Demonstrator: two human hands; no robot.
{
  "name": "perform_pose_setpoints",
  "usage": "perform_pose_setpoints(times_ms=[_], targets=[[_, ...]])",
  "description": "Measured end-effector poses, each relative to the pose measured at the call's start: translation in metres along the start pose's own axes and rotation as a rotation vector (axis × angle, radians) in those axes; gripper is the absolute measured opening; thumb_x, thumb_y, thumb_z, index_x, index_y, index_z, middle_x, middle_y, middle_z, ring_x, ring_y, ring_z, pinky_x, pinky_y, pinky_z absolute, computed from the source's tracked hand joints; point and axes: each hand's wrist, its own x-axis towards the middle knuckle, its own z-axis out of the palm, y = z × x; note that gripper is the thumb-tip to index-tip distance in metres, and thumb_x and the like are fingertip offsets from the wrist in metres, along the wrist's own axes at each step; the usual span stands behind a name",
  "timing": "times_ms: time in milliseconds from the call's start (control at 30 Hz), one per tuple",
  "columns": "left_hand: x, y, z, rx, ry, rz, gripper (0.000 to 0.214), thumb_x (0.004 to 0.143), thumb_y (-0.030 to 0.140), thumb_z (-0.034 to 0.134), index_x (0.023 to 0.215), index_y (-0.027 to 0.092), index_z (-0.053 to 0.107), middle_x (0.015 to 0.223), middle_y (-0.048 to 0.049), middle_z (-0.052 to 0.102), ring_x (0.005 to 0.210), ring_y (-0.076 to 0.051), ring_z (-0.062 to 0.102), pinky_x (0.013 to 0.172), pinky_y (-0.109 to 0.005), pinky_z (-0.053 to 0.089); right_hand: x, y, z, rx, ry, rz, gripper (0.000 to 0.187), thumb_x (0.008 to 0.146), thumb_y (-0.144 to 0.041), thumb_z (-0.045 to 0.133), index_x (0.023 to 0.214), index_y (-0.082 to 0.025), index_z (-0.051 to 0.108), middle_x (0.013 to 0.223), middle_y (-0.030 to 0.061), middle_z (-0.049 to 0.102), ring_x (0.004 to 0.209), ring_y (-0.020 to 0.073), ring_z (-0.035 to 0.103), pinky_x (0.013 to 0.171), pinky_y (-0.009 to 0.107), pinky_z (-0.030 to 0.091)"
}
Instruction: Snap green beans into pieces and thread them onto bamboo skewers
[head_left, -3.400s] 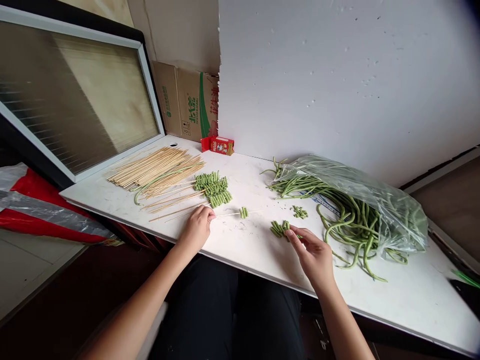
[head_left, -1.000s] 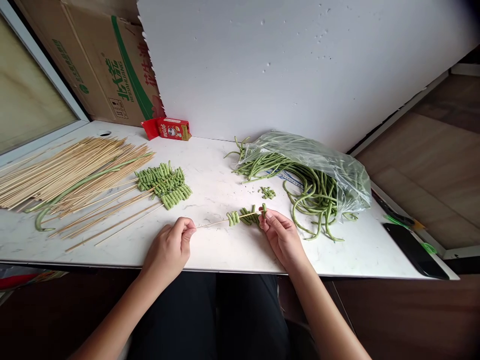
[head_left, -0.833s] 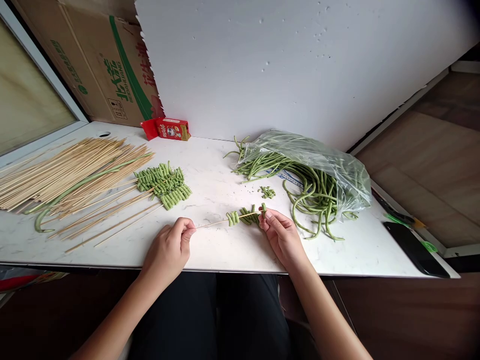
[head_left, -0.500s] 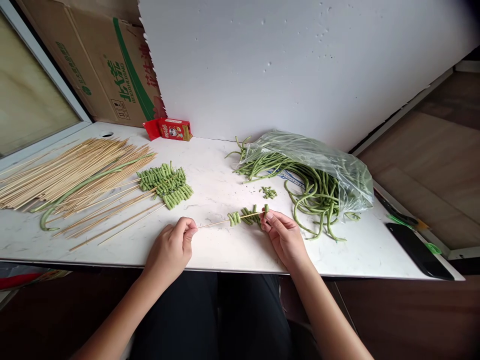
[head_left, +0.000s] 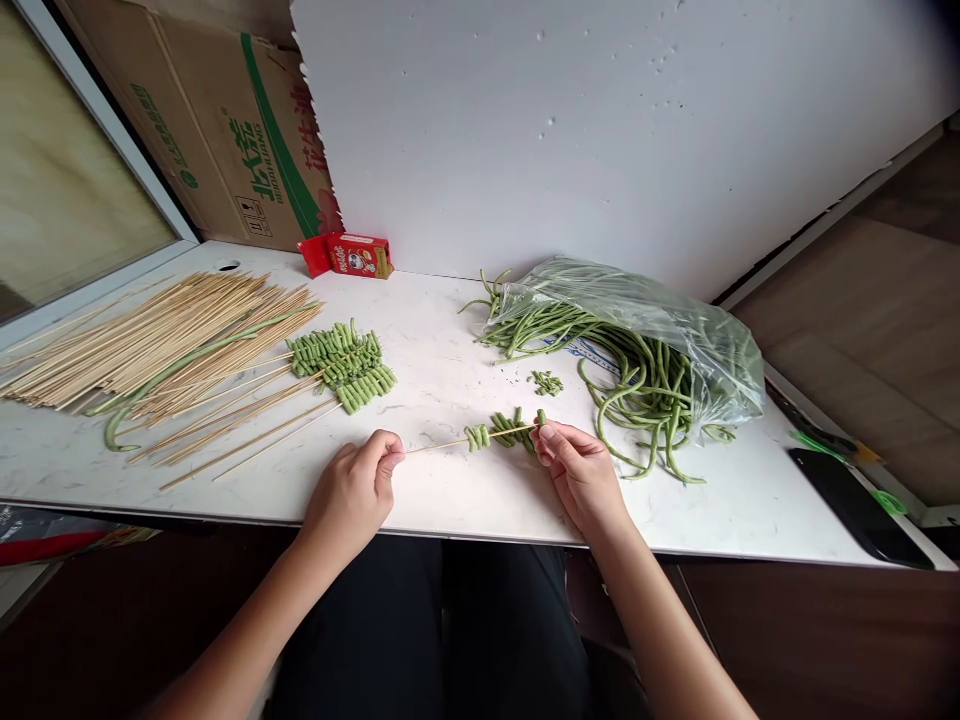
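Observation:
My left hand (head_left: 356,485) pinches a thin bamboo skewer (head_left: 439,445) and holds it out to the right. Several short green bean pieces (head_left: 477,437) are threaded partway along it. Between thumb and fingers, my right hand (head_left: 581,470) grips another cut bean piece (head_left: 541,417) at the skewer's right tip; whether the tip has pierced it I cannot tell. Loose bean pieces (head_left: 510,428) lie on the table behind the skewer. To the left lie finished-looking skewers, their bean pieces (head_left: 341,365) packed side by side at one end.
Bare skewers (head_left: 150,340) are heaped at the left, a long bean across them. A plastic bag (head_left: 637,300) of long beans (head_left: 652,370) lies right. Small bean ends (head_left: 545,382), a red box (head_left: 360,256), a black phone (head_left: 859,510) and green-handled scissors (head_left: 821,445) are also on the table (head_left: 450,500).
The view has shifted slightly, so everything sits a little further right. Both hands keep the same hold on the skewer and the bean piece.

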Motion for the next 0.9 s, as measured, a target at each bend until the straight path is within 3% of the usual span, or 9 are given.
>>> perform_pose_setpoints(times_ms=[900], targets=[[0.0007,0.0001,-0.0016,-0.024,-0.003,0.012,0.019,0.108,0.028,0.046,0.098,0.024,0.061,0.087,-0.0026,0.072,0.081,-0.024,0.064,0.075,-0.034,0.047,-0.0020,0.0023,-0.0008,-0.021,-0.023,-0.005,0.018,0.072,-0.036,0.097,0.081,-0.024,0.086,0.080,0.0030,0.071,0.069,0.0144,0.053,0.062,0.031,0.043]])
